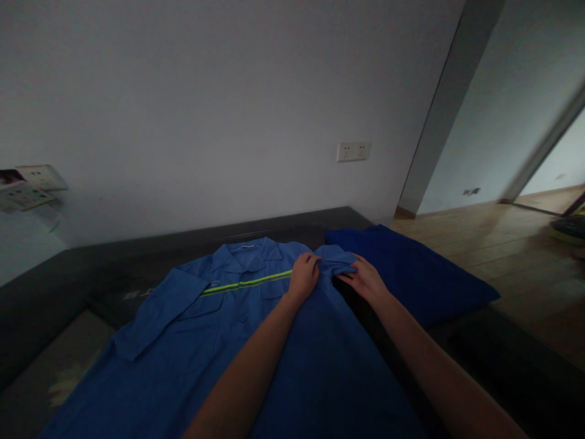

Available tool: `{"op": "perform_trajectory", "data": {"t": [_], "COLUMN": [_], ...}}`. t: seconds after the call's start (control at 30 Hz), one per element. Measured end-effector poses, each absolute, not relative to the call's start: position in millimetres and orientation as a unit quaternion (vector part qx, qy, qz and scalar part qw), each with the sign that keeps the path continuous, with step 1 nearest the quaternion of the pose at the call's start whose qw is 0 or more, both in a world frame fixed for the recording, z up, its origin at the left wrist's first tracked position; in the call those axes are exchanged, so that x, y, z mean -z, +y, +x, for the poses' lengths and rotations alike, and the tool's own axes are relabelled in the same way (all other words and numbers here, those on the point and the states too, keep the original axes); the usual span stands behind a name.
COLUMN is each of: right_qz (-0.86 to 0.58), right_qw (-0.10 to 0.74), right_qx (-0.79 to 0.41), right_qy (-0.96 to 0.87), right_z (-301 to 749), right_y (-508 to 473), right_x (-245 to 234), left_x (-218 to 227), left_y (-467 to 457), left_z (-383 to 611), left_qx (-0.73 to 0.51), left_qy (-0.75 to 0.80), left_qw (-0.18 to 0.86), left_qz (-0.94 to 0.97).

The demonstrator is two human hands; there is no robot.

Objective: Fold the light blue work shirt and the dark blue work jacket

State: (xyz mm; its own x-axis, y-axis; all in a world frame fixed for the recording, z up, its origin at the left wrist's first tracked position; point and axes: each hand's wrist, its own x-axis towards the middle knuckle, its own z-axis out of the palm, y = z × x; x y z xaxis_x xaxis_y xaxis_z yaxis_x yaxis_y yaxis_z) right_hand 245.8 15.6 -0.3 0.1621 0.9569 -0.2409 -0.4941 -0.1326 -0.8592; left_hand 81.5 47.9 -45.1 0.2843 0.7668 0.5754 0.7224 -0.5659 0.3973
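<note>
Blue jacket (247,317): left hand (305,274) and right hand (366,279) both grip its sleeve (336,258) — collar label (248,247) and chest mark (216,283) visible, both too small to read.

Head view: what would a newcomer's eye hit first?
Probably the bright yellow-green stripe across the chest of the blue garment, spread over the dark surface. Next, the two bare hands right of the picture's middle: the left hand on the fabric, the right hand holding the sleeve end. Then the deeper-blue cloth lying beyond the right hand.
</note>
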Motion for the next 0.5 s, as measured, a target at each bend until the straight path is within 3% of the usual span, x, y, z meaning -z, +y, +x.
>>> {"op": "perform_trajectory", "data": {"t": [0.3, 0.4, 0.5], "right_qz": [-0.425, -0.401, -0.398], "right_qw": [0.674, 0.655, 0.592], "right_qx": [-0.529, -0.485, -0.386], "right_qy": [-0.293, -0.418, -0.585], "right_z": [248.5, 241.8, 231.0], "right_y": [27.7, 26.3, 21.6], "right_x": [4.0, 5.9, 5.2], "left_x": [36.0, 41.5, 41.9], "left_y": [35.6, 39.9, 54.6], "left_z": [88.8, 91.1, 86.7], "left_qx": [-0.295, -0.311, -0.405], "left_qy": [0.488, 0.477, 0.476], "left_qw": [0.038, 0.122, 0.29], "left_qz": [0.821, 0.813, 0.725]}}
